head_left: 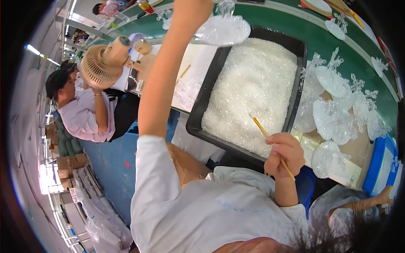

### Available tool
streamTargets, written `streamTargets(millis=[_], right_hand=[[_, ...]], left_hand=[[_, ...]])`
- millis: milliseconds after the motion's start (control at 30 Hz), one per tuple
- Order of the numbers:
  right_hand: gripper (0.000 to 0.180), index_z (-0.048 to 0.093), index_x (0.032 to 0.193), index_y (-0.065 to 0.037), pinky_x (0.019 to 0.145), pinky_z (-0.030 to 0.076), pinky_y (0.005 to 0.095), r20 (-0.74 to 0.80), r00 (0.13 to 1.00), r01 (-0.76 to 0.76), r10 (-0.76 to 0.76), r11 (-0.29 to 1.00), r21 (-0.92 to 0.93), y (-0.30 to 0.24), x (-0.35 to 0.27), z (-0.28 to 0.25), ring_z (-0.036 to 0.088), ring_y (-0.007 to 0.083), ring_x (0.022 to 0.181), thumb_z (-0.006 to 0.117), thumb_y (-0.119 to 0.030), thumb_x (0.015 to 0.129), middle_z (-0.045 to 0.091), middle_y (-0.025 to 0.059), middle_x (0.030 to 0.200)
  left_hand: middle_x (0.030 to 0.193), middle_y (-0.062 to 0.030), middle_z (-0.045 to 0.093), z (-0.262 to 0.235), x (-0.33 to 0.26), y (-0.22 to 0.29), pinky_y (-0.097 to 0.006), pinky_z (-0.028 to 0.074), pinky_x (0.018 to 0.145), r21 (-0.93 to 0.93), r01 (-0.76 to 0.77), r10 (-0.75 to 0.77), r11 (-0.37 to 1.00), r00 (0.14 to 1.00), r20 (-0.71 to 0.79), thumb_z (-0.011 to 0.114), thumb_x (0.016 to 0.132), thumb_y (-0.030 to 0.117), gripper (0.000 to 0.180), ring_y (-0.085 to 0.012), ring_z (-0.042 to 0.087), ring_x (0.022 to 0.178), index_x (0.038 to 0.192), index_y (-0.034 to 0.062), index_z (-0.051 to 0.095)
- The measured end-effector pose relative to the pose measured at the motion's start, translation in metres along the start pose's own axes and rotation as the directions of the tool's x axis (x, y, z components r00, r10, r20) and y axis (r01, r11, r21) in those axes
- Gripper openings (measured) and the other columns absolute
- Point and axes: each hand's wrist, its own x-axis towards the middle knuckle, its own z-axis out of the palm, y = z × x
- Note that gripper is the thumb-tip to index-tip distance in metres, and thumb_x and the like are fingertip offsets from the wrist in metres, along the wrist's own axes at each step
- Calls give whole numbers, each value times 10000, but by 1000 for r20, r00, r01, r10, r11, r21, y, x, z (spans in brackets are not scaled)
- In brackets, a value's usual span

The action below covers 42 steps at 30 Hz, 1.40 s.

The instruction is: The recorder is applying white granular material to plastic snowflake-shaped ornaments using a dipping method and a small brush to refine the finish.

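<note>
The fingers of the right hand (285, 154) are curled shut around a thin yellow-handled brush (270, 141), pinched pencil-fashion — its pale tip dips into the white glitter grains (253, 92) that fill the black tray (206, 99), the low grip seemingly chosen so the tip can work the surface. The left hand (192, 12) is raised far up over the tray's top end; its fingers run out of view at the edge, so how they close I cannot tell, but a clear glittered disc ornament (223, 29) hangs right beside it, apparently kept above the tray so loose grains drop back in. The tray sits on the green tabletop (295, 25). To its right lie more finished snowflake ornaments (337, 105), spread out singly — probably to dry. A small beige fan (101, 63) stands off to the left, near a seated co-worker (82, 109).
</note>
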Motion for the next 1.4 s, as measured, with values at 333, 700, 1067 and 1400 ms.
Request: streamTargets(millis=[333, 700, 1067, 1400], right_hand=[[204, 604, 924, 16, 624, 550, 366, 208, 976, -8, 67, 963, -270, -15, -1, 15, 670, 337, 716, 585, 116, 747, 682, 206, 887], [288, 646, 911, -4, 636, 547, 354, 256, 958, -24, 132, 921, -389, -11, -11, 6, 654, 295, 738, 650, 38, 626, 663, 132, 891], [317, 666, 1029, 28, 681, 526, 382, 332, 937, 81, 108, 857, -508, -18, 12, 1, 606, 321, 805, 597, -121, 757, 658, 152, 947], [362, 585, 1093, -85, 598, 545, 391, 598, 560, 168, 573, 629, -759, 25, 83, 83, 667, 306, 806, 709, -161, 762, 568, 150, 993]], left_hand=[[1017, -301, 668, 145, 52, -185, -461, 547, 872, 456, 267, -369, 849, 917, 151, 656, 748, 107, 259, -439, 656, 1000, 953, -42, 705], [1068, -178, 683, 72, 32, -283, -456, 524, 884, 771, 170, -387, 614, 916, 106, 626, 832, 267, 354, -331, 650, 1050, 1115, 56, 652], [1106, -279, 654, 51, 7, -399, -473, 500, 922, 594, 346, -550, 727, 811, 200, 605, 809, 160, 373, -423, 623, 1082, 1160, 33, 611], [880, -241, 681, -44, 43, -300, -508, 530, 761, 656, -107, -126, 748, 946, 298, 559, 862, 218, 232, -438, 662, 854, 906, 24, 679]])
